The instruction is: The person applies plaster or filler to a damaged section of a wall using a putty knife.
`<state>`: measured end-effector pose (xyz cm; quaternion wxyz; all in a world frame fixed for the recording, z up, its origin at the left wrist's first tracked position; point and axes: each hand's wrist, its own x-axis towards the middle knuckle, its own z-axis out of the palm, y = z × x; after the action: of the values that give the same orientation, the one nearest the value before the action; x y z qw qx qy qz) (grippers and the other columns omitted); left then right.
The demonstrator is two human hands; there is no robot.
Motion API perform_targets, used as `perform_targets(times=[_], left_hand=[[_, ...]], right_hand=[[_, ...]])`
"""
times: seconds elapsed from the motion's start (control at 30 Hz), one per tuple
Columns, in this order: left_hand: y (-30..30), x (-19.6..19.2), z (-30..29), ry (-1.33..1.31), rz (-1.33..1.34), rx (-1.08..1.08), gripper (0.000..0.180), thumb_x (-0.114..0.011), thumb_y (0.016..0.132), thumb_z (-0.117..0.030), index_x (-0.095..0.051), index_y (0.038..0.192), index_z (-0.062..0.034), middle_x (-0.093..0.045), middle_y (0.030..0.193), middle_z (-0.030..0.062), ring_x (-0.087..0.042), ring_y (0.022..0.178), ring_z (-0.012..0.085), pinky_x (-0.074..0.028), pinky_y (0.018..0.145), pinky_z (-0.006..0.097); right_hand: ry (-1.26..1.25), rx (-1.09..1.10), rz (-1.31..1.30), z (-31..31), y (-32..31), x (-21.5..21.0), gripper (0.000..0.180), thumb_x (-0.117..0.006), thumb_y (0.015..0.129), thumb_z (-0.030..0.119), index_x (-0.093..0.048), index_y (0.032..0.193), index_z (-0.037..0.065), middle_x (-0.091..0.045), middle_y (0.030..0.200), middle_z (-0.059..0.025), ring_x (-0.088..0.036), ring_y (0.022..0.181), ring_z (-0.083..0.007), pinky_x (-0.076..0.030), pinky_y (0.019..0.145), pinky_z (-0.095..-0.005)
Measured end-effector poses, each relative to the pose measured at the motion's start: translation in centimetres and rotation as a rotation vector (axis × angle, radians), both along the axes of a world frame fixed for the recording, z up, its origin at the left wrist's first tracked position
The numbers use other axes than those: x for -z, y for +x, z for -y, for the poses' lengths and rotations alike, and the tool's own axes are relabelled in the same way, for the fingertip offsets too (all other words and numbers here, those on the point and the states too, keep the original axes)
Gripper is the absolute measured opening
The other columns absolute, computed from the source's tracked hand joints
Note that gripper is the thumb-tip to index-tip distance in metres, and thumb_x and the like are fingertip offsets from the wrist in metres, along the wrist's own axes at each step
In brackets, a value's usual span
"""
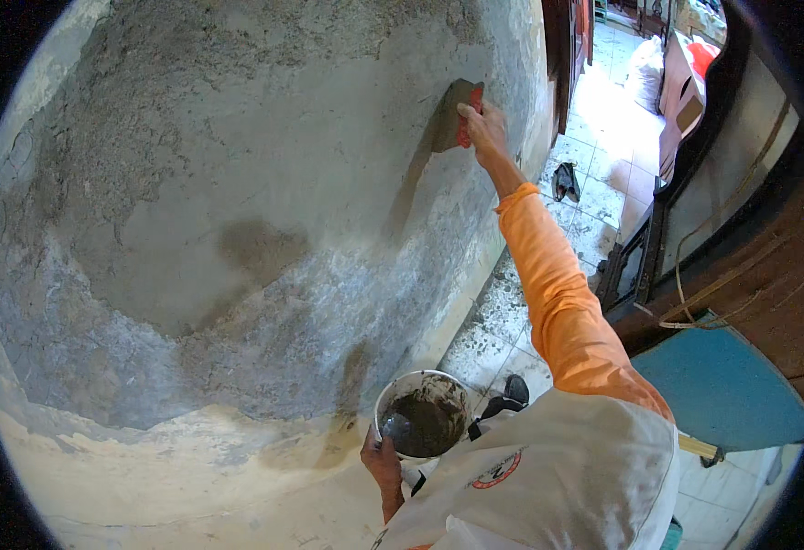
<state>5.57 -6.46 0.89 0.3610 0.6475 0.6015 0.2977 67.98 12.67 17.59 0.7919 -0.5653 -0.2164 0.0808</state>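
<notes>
A wall point(264, 137) of grey plaster over a cream lower strip, meeting a tiled floor point(489, 353) spattered with mortar to the right of the bucket point(431, 373). The left hand point(383, 463) grips the bucket's left side; the right hand point(486, 133) is closed round the red handle of a broad scraper point(452, 112), high above the bucket and slightly right, its blade apparently against the wall. Judged by texture, a smooth band above the bucket seems done; coarse plaster far to its upper left and mottled patches just above it seem left. Mortar point(434, 426) remains in the bucket. The wall's edge, beyond the bucket's upper right, limits rightward strokes; more room lies leftward. A blue panel point(722, 380) bounds the floor well right of the bucket.
</notes>
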Motion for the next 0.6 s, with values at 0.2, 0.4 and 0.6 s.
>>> perform_targets(times=[0.2,0.4,0.6], left_hand=[[1.4,-0.9,0.3,-0.150,0.026,-0.041,0.051,-0.060,0.088,-0.008,-0.065,0.139,0.0006,-0.064,0.072,0.0078,-0.053,0.061,0.0130,-0.045,0.057,0.030],[2.4,-0.4,-1.5,-0.133,0.044,0.107,0.055,-0.060,0.087,-0.006,-0.063,0.141,-0.0009,-0.056,0.064,0.0035,-0.052,0.058,0.0109,-0.044,0.055,0.031],[3.0,-0.2,-2.7,0.069,-0.028,0.204,0.056,-0.059,0.085,-0.005,-0.065,0.140,-0.0038,-0.059,0.064,0.0077,-0.057,0.058,0.0142,-0.047,0.056,0.035]], right_hand=[[-0.099,0.220,0.336,-0.7,-8.9,-6.3,0.032,-0.072,0.091,0.028,-0.073,0.106,0.000,-0.069,0.082,-0.0161,-0.062,0.069,-0.0283,-0.051,0.071,-0.0404],[-0.177,0.019,0.436,4.1,-18.9,-5.4,0.023,-0.071,0.097,0.021,-0.072,0.107,0.001,-0.070,0.088,-0.0137,-0.064,0.076,-0.0271,-0.052,0.074,-0.0348],[0.164,-0.356,-0.456,7.2,-11.9,-0.4,0.023,-0.072,0.095,0.018,-0.071,0.112,0.002,-0.071,0.098,-0.0019,-0.067,0.085,-0.0133,-0.055,0.076,-0.0300]])
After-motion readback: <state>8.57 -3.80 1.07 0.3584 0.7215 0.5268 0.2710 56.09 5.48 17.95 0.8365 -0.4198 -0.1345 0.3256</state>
